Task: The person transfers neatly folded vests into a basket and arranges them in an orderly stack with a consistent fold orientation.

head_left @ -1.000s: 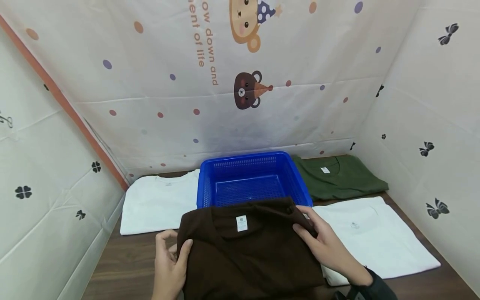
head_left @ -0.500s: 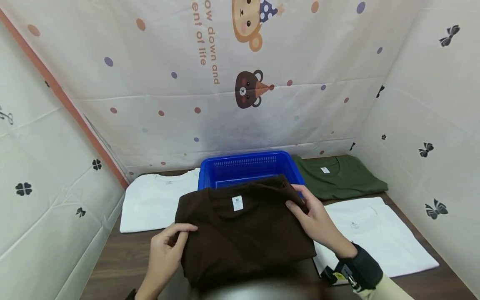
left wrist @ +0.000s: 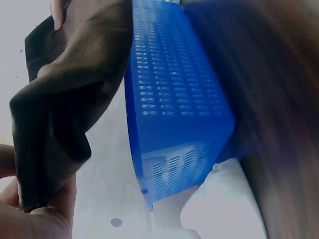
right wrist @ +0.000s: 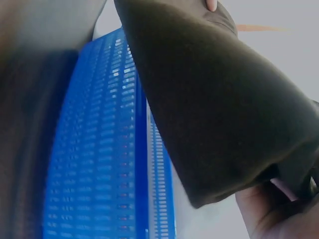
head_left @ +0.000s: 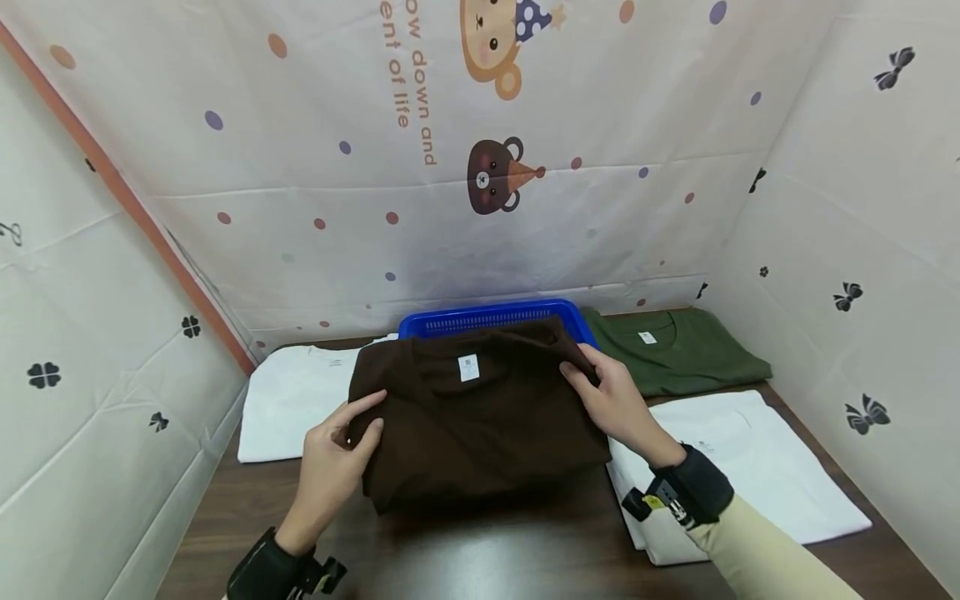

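A folded dark brown T-shirt (head_left: 480,425) with a white neck label hangs in the air, its collar end over the blue basket (head_left: 487,317). My left hand (head_left: 337,454) holds its left side, with thumb and index finger on top. My right hand (head_left: 611,400) grips the right side near the collar, thumb above. In the left wrist view the brown T-shirt (left wrist: 75,74) is above the basket's rim level, and the basket wall (left wrist: 174,84) shows below it. The right wrist view shows the shirt's lower edge apart from the basket (right wrist: 94,144). The shirt hides most of the basket's inside in the head view.
A folded white T-shirt (head_left: 288,404) lies left of the basket, close to it. At the right are a folded green T-shirt (head_left: 682,350) and, nearer, folded white T-shirts (head_left: 757,475). Printed cloth walls (head_left: 337,250) enclose the wooden table (head_left: 232,525) at back and sides.
Both hands have carried the brown T-shirt forward and up, from in front of the basket to over it. More of the table's front now shows. The left index finger has shifted onto the shirt's top.
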